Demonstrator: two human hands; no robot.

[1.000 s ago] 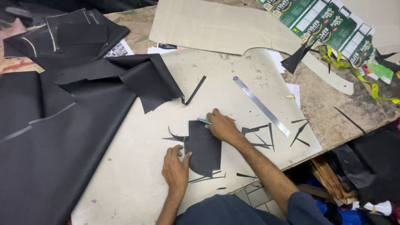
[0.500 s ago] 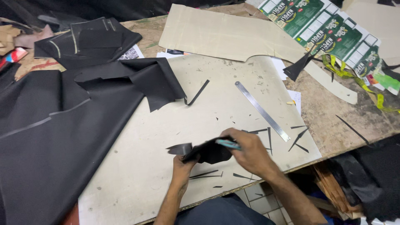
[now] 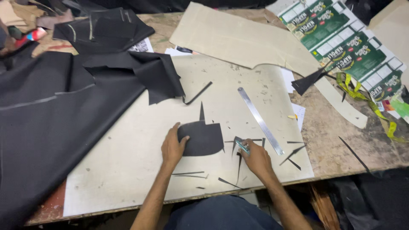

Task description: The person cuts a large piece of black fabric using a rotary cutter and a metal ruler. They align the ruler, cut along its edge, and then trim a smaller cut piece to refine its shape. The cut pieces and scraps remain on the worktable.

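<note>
Two hands work on a pale board-covered surface point(image 3: 128, 170). We see the left hand point(image 3: 172, 147) lying nearly flat, fingers spread a little, its fingertips pressing the left edge of a black cut piece of leather-like sheet with a curved lower edge point(image 3: 204, 138); it grips nothing. The right hand point(image 3: 255, 159) is curled closed around a small teal-handled cutting tool point(image 3: 242, 145), whose tip points up and to the left, just beside the piece's right corner. The piece lies near the front middle of the surface, its long axis running left to right, with a thin spike pointing away from the person. A long steel ruler point(image 3: 260, 121) lies diagonally just right of it. A large black sheet point(image 3: 47, 123) covers the surface's left side; thin black offcuts point(image 3: 189, 173) are scattered about the hands.
</note>
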